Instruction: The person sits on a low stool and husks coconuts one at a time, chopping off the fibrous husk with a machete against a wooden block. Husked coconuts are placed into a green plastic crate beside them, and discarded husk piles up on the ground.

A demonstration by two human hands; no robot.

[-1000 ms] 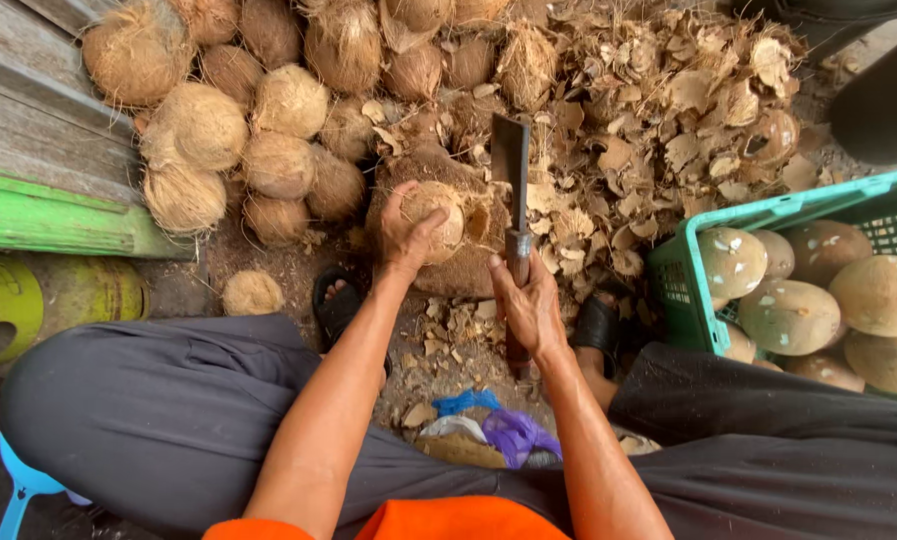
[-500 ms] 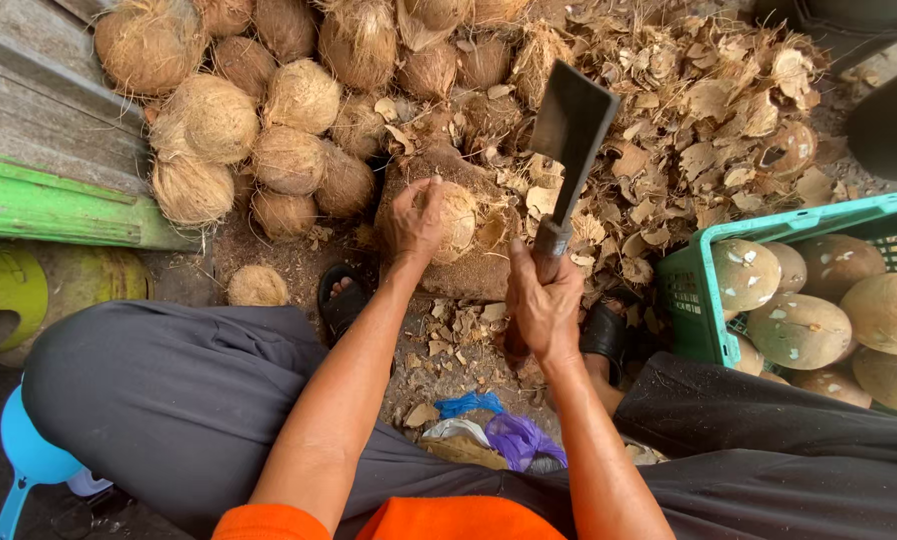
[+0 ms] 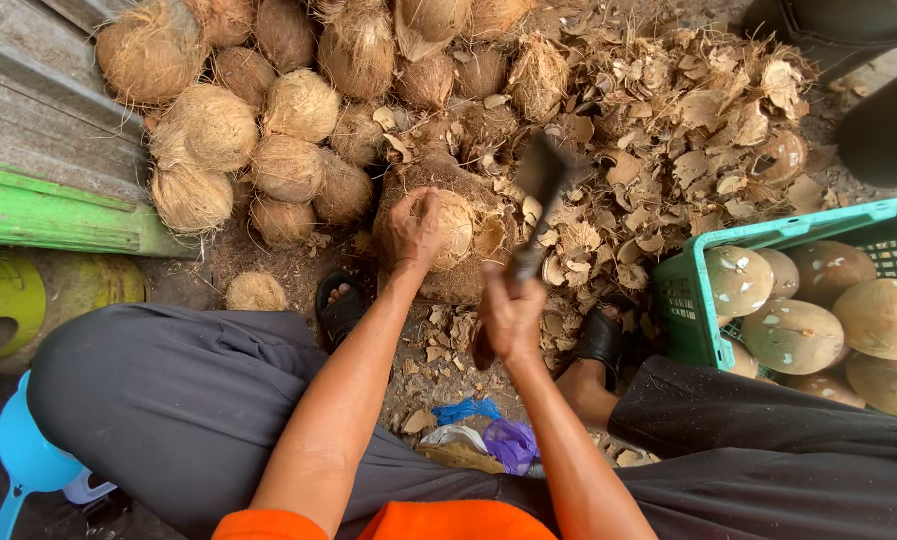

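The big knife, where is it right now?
In the head view the cleaver is near the middle, raised in the right hand, just right of the coconut that the left hand steadies.

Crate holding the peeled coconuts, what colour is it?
Green, a slatted plastic crate; head view shows it best.

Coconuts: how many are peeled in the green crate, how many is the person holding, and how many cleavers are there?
Peeled coconuts showing in the green crate: 6
Coconut held by the left hand: 1
Cleaver in the right hand: 1
Total: 8
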